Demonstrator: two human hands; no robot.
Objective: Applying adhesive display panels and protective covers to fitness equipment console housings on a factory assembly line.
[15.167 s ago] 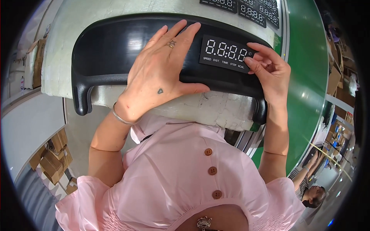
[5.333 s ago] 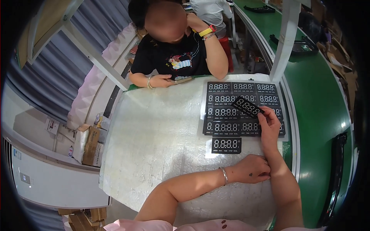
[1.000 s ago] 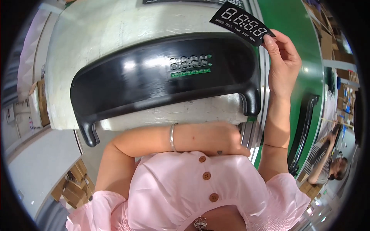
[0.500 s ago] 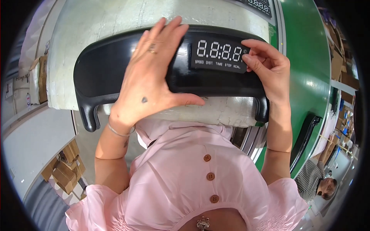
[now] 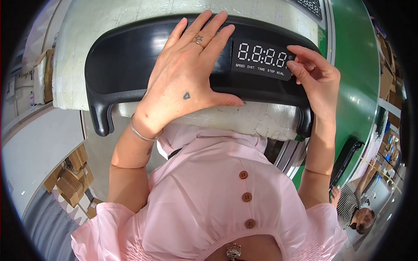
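A long black plastic console panel (image 5: 122, 56) with a downturned arm at each end lies across the wrapped stack before me. On its right half sits a dark rectangular display sheet (image 5: 257, 74) with white segment digits and small lettering. My left hand (image 5: 187, 74) rests flat on the panel's middle, fingers spread and thumb stretched along the near edge, just left of the sheet. At the sheet's right end, my right hand (image 5: 317, 76) pinches its edge between thumb and forefinger. The other right-hand fingers are curled behind.
The panel lies on a pale stack (image 5: 69, 82) wrapped in clear film. Another display sheet (image 5: 310, 8) shows at the top right. Beyond a metal rail, a green surface (image 5: 348, 100) holds a black part (image 5: 346, 161), with a co-worker's hand (image 5: 334, 195) beside it. Cardboard boxes (image 5: 72, 185) stand lower left.
My left hand has slid right along the panel, closer to the display sheet. My right hand keeps its pinch. The view has shifted slightly, and a co-worker's hand has appeared by the black part.
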